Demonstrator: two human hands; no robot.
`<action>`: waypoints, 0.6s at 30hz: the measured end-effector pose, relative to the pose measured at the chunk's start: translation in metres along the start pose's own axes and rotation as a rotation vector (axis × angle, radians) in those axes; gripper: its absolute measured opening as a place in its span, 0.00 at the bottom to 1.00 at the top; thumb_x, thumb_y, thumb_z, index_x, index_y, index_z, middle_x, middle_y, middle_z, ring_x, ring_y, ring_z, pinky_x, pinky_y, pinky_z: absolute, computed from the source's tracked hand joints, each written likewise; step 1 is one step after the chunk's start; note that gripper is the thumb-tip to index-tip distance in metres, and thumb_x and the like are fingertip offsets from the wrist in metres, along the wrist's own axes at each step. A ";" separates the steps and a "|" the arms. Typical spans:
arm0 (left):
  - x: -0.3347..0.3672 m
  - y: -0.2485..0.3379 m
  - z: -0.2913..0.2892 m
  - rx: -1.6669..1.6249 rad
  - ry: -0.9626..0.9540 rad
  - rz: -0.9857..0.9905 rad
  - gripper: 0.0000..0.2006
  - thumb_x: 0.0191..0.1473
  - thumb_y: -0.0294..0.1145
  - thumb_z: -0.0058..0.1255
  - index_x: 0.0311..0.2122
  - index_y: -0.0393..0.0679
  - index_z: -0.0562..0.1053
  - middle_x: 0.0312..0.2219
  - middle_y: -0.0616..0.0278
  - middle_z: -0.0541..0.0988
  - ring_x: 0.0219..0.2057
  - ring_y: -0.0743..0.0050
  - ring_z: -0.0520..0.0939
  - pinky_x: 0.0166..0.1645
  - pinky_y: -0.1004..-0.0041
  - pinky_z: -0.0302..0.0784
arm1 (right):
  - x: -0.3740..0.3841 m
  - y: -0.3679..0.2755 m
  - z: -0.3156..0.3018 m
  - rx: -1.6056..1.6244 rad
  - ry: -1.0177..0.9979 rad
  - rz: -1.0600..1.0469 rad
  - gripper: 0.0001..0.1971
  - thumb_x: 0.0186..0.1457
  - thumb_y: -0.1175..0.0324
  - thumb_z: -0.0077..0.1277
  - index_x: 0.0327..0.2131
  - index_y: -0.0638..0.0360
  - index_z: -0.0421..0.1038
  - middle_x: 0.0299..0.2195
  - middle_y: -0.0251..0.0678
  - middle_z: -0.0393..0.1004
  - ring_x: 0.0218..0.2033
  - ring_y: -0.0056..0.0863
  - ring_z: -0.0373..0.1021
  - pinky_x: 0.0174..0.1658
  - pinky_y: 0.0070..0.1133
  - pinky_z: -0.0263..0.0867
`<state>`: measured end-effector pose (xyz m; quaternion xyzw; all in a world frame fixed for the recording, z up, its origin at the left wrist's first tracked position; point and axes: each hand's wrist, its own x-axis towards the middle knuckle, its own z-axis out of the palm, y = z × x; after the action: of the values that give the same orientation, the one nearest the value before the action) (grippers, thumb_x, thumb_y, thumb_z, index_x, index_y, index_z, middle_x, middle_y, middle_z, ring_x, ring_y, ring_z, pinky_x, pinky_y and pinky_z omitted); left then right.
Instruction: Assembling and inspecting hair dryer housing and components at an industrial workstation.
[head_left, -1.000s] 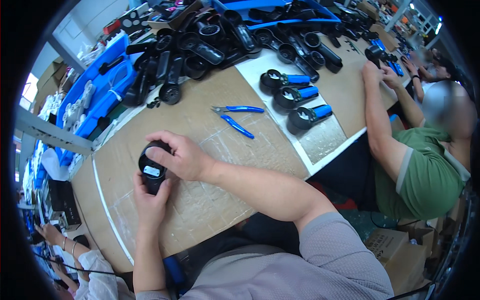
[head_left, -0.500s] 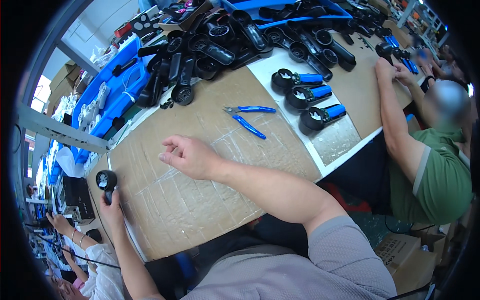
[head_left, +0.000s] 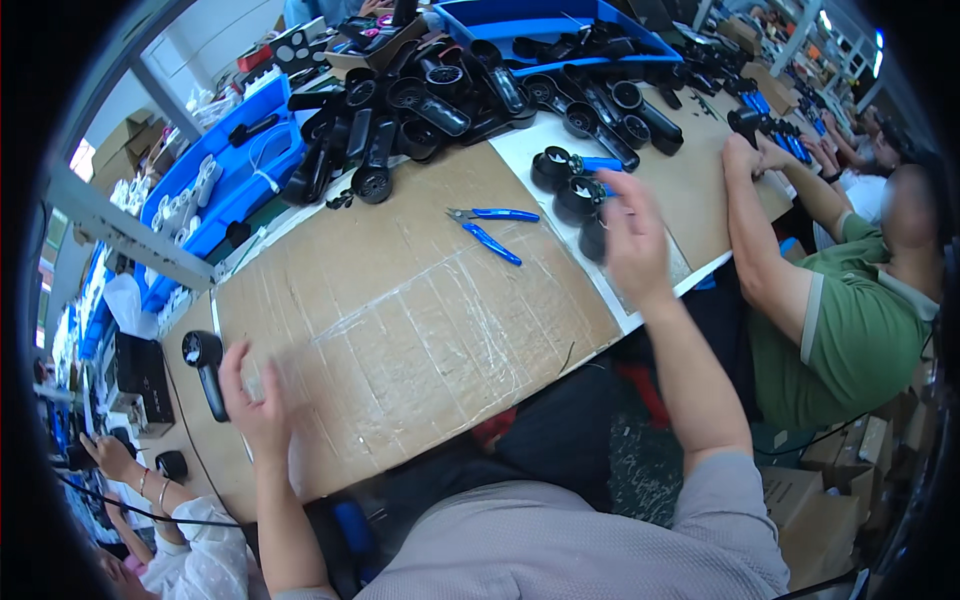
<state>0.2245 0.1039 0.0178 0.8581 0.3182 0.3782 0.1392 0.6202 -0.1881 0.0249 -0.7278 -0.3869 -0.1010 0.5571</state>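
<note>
A black handheld fan [head_left: 203, 348] lies at the left edge of the cardboard-covered table [head_left: 400, 330]. Just right of its handle is my left hand [head_left: 262, 410], fingers apart and holding nothing, somewhat blurred. My right hand [head_left: 640, 245] reaches over the white board at the right, its fingers stretched out and smeared. Under and beside it, three fan assemblies with round black heads and blue parts stand in a row; the nearest fan assembly [head_left: 593, 241] is partly covered by this hand. Blue-handled side cutters [head_left: 493, 230] rest on the cardboard with their handles spread.
Black fan housings [head_left: 430, 105] are heaped at the back. Behind them sits a blue tray [head_left: 600, 62] of black parts; another blue tray [head_left: 225, 170] stands back left. A co-worker in green [head_left: 820, 330] works at the right, and a person in white [head_left: 200, 540] sits at the left.
My left hand has let go of the black handheld fan and moved right, leaving it on the table. My right hand has swung from mid-table rightward to the row of fan assemblies.
</note>
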 end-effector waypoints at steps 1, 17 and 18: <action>0.002 0.022 0.006 -0.095 -0.057 -0.025 0.19 0.59 0.23 0.55 0.56 0.38 0.74 0.53 0.53 0.78 0.55 0.57 0.78 0.63 0.66 0.71 | -0.002 0.028 -0.024 -0.194 -0.027 -0.017 0.23 0.63 0.76 0.42 0.61 0.62 0.69 0.58 0.42 0.72 0.55 0.38 0.70 0.61 0.28 0.64; 0.020 0.037 0.074 -0.702 -0.390 -0.168 0.16 0.56 0.26 0.60 0.50 0.37 0.77 0.46 0.55 0.82 0.44 0.59 0.83 0.53 0.69 0.78 | -0.039 0.002 -0.092 -0.429 -0.655 0.277 0.21 0.50 0.69 0.63 0.48 0.63 0.76 0.44 0.40 0.72 0.46 0.38 0.68 0.53 0.25 0.64; 0.018 0.034 0.073 -0.726 -0.408 -0.218 0.17 0.55 0.27 0.61 0.51 0.37 0.77 0.46 0.55 0.82 0.44 0.59 0.82 0.54 0.68 0.78 | -0.038 -0.008 -0.082 -0.403 -0.655 0.228 0.20 0.50 0.69 0.64 0.47 0.63 0.76 0.44 0.40 0.73 0.45 0.37 0.69 0.52 0.26 0.64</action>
<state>0.3027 0.0902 -0.0048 0.7719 0.2193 0.2714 0.5314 0.6122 -0.2772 0.0379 -0.8545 -0.4334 0.1249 0.2578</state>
